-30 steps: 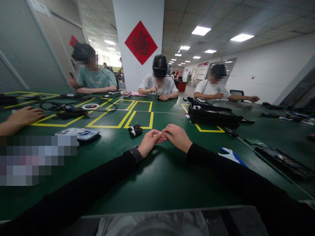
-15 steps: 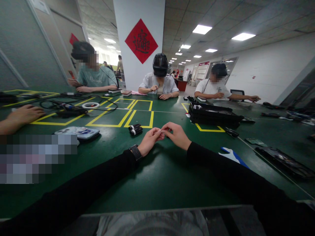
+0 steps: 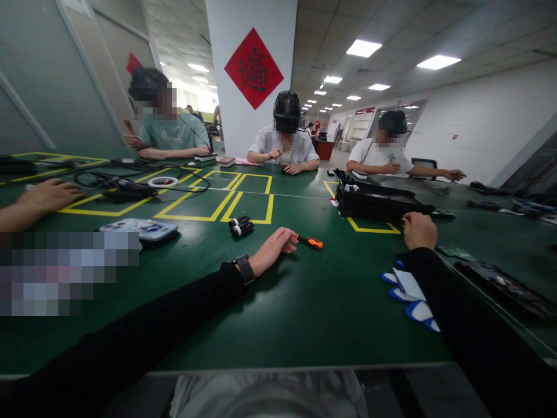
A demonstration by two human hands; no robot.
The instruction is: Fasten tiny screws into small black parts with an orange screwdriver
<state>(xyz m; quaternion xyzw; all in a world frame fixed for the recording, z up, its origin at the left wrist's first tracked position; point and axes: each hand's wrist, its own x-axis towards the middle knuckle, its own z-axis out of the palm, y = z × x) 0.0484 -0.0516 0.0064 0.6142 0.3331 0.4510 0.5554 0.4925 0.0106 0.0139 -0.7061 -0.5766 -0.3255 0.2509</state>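
My left hand [image 3: 276, 249], with a dark watch on its wrist, is held over the middle of the green table with thumb and fingers drawn together. Whatever lies between its fingertips is too small to make out. Just past those fingertips is a tool with an orange-and-black handle [image 3: 311, 241]; its other end is hidden behind the hand. My right hand [image 3: 420, 231] is closed at the right, by the near right corner of a black tray-like housing [image 3: 383, 200]. Its fingers face away, so what they hold is hidden. Under my right forearm lies a white-and-blue glove [image 3: 411, 287].
Several black cylinders [image 3: 241, 226] lie left of my left hand. A phone-like case [image 3: 139, 229] and black cables [image 3: 130, 188] are farther left, near another person's hand [image 3: 50, 196]. An opened black part [image 3: 505, 284] lies right. Three people sit across the table [image 3: 278, 325].
My right hand has left the left one and moved right to the black housing. The orange-and-black handle has come into view. My left hand has stayed nearly in place.
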